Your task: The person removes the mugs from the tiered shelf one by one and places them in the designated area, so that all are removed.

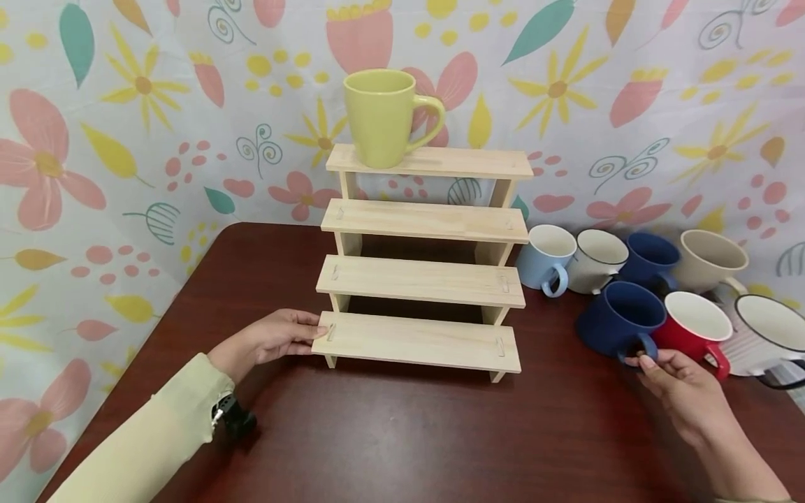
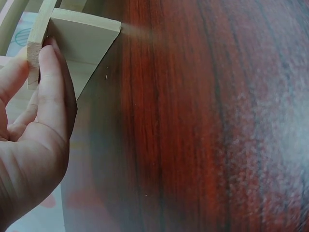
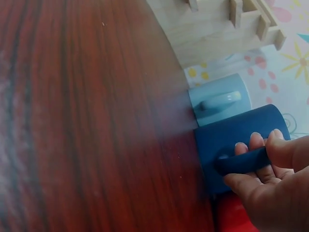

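In the head view a stepped wooden rack [image 1: 418,279] with several shelves stands on the dark table. A yellow-green mug [image 1: 379,122] sits on its top shelf, handle to the right. My left hand [image 1: 279,335] pinches the left end of the lowest shelf, thumb above and fingers beneath; the left wrist view shows this hand [image 2: 43,116] at the board's end. At the right, my right hand [image 1: 685,388] grips the handle of a dark blue mug [image 1: 606,321]. In the right wrist view, fingers and thumb curl round that mug's handle [image 3: 244,162].
Right of the rack stand a light blue mug [image 1: 537,258], a white mug [image 1: 594,262], another blue mug [image 1: 650,255] and a beige mug [image 1: 711,262]. A red mug [image 1: 692,332] and a black-rimmed white mug [image 1: 767,335] adjoin the held one. A patterned cloth [image 1: 157,140] hangs behind.
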`<state>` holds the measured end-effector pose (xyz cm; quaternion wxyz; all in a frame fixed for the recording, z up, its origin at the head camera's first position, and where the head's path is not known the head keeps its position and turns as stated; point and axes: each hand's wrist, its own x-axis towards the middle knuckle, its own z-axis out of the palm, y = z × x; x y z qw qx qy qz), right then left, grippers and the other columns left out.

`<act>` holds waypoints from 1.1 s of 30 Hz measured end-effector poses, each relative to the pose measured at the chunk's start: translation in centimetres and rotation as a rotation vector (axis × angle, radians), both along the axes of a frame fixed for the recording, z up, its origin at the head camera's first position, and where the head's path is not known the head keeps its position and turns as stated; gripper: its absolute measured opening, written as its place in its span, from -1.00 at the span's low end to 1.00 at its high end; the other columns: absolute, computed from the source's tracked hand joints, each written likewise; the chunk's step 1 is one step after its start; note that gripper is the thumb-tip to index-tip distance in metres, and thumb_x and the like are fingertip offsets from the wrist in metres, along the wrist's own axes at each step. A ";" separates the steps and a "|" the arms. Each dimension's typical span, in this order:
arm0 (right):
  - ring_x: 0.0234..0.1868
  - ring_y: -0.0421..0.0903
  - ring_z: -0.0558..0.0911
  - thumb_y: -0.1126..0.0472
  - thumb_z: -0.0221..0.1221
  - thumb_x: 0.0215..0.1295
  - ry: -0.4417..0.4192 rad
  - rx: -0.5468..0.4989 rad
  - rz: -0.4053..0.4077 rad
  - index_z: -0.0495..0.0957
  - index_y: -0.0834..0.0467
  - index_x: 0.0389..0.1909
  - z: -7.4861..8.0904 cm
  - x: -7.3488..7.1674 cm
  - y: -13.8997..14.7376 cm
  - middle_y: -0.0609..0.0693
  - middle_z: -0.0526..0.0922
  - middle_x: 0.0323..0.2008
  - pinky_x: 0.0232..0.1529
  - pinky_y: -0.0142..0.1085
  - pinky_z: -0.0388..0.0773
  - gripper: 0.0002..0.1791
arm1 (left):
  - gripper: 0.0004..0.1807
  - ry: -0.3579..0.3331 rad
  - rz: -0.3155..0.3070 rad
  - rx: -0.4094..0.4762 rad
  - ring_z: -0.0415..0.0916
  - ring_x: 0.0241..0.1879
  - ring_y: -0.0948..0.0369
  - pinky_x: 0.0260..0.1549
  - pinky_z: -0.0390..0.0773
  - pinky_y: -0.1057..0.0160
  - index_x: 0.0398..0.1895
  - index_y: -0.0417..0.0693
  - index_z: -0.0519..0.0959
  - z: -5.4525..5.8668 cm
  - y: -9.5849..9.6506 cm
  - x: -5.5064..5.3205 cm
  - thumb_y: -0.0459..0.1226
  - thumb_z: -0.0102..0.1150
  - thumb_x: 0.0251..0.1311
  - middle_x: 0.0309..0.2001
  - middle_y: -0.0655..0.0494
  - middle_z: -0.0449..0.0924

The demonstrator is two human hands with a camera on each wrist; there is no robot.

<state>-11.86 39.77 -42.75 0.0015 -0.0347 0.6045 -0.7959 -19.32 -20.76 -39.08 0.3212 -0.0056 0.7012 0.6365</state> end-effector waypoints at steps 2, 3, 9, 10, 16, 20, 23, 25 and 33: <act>-0.14 -0.32 0.76 0.43 -0.01 0.53 -0.008 0.001 0.011 0.64 0.09 -0.16 0.1 0.0 0.1 -0.14 0.83 -0.21 -0.14 -0.60 0.66 -0.73 | -0.41 -0.004 0.002 -0.005 0.65 -0.29 0.38 -0.27 0.68 0.48 0.41 -0.60 0.20 0.0 0.1 0.0 -0.38 0.06 0.46 -0.29 0.24 0.68; -0.14 -0.32 0.76 0.43 -0.01 0.53 -0.011 -0.001 0.018 0.64 0.09 -0.16 0.2 0.0 0.2 -0.13 0.83 -0.20 -0.14 -0.60 0.66 -0.73 | -0.42 -0.007 0.003 -0.006 0.65 -0.29 0.38 -0.27 0.68 0.48 0.41 -0.60 0.20 0.0 0.1 0.0 -0.38 0.05 0.46 -0.29 0.24 0.68; -0.11 -0.30 0.78 0.43 0.01 0.53 -0.009 -0.008 0.046 0.63 0.12 -0.15 0.3 0.0 0.2 -0.11 0.83 -0.18 -0.10 -0.60 0.66 -0.75 | -0.42 -0.009 0.003 -0.002 0.65 -0.28 0.38 -0.27 0.68 0.48 0.40 -0.60 0.20 0.0 0.1 0.0 -0.38 0.05 0.46 -0.29 0.24 0.68; -0.11 -0.30 0.78 0.43 0.00 0.53 -0.008 -0.007 0.047 0.64 0.12 -0.15 0.4 0.0 0.2 -0.12 0.83 -0.17 -0.10 -0.60 0.66 -0.75 | -0.42 -0.008 0.004 -0.001 0.65 -0.28 0.38 -0.27 0.68 0.48 0.40 -0.60 0.20 0.0 0.1 0.0 -0.38 0.06 0.46 -0.29 0.25 0.68; -0.12 -0.31 0.78 0.48 -0.09 0.55 -0.010 0.019 0.037 0.66 0.09 -0.14 0.5 -0.1 0.2 -0.14 0.83 -0.18 -0.12 -0.58 0.68 -0.63 | -0.42 -0.004 0.004 -0.005 0.64 -0.27 0.37 -0.25 0.68 0.47 0.39 -0.61 0.21 0.1 0.1 0.0 -0.38 0.06 0.46 -0.29 0.26 0.68; -0.14 -0.33 0.77 0.47 -0.09 0.55 -0.025 0.042 0.031 0.67 0.08 -0.15 0.8 0.0 0.3 -0.16 0.83 -0.19 -0.14 -0.57 0.68 -0.63 | -0.42 -0.002 0.010 -0.011 0.64 -0.28 0.38 -0.26 0.69 0.46 0.39 -0.60 0.22 0.2 0.0 0.0 -0.38 0.07 0.45 -0.30 0.26 0.68; -0.14 -0.35 0.76 0.46 -0.08 0.55 -0.035 0.081 0.028 0.68 0.04 -0.14 1.2 0.1 0.4 -0.20 0.82 -0.18 -0.16 -0.57 0.69 -0.62 | -0.42 0.001 0.011 -0.012 0.65 -0.29 0.38 -0.27 0.69 0.46 0.39 -0.60 0.22 0.3 0.0 0.0 -0.38 0.07 0.45 -0.31 0.27 0.68; -0.15 -0.38 0.75 0.45 -0.06 0.55 -0.051 0.123 0.014 0.67 -0.02 -0.13 1.6 0.2 0.5 -0.24 0.80 -0.18 -0.18 -0.58 0.69 -0.62 | -0.43 -0.002 0.012 -0.013 0.65 -0.30 0.38 -0.28 0.68 0.47 0.38 -0.60 0.23 0.3 0.1 0.0 -0.39 0.06 0.45 -0.32 0.27 0.68; -0.23 -0.58 0.64 0.36 0.03 0.54 -0.044 0.470 -0.144 0.57 -0.32 -0.09 4.0 0.7 0.4 -0.54 0.65 -0.22 -0.28 -0.72 0.57 -0.58 | -0.44 0.004 0.010 -0.015 0.65 -0.30 0.38 -0.28 0.69 0.46 0.38 -0.59 0.24 0.2 0.1 0.1 -0.38 0.06 0.45 -0.32 0.25 0.68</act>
